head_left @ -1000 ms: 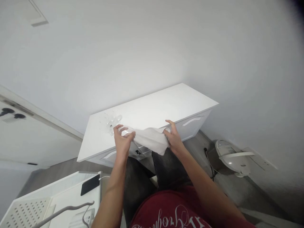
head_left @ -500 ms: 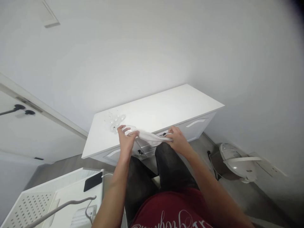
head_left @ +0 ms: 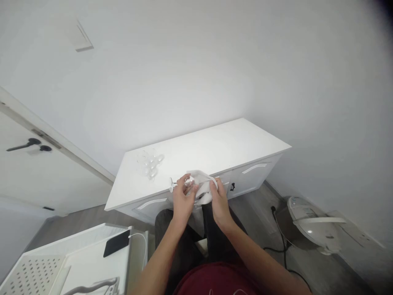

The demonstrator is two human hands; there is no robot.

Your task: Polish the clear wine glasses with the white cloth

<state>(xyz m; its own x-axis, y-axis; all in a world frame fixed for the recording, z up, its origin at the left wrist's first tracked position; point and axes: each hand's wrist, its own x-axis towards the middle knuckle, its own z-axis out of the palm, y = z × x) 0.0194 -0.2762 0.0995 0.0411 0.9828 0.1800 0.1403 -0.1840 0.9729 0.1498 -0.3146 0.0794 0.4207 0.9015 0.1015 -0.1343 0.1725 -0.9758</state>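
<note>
My left hand (head_left: 183, 197) is closed around a small clear stemmed glass (head_left: 172, 184), tipped on its side with the foot pointing left. A white cloth (head_left: 203, 185) is bunched at the rim end of the glass, and part of the bowl is hidden by fingers and cloth. My right hand (head_left: 218, 200) grips the cloth's right side. Both hands are in front of the white cabinet's front edge, close together. Several clear glasses (head_left: 150, 164) stand in a cluster on the left part of the white cabinet (head_left: 221, 141).
At the lower left is a white stand (head_left: 89, 250) bearing a black phone (head_left: 116, 243) with a white cable. A rice-cooker-like appliance (head_left: 310, 223) with a black cord is on the right. A door with a black handle (head_left: 24, 144) is at the far left.
My hands have come closer together. The cloth, stretched between them before, is now bunched against the glass. The glass's foot now shows left of my left hand, and the view has shifted slightly.
</note>
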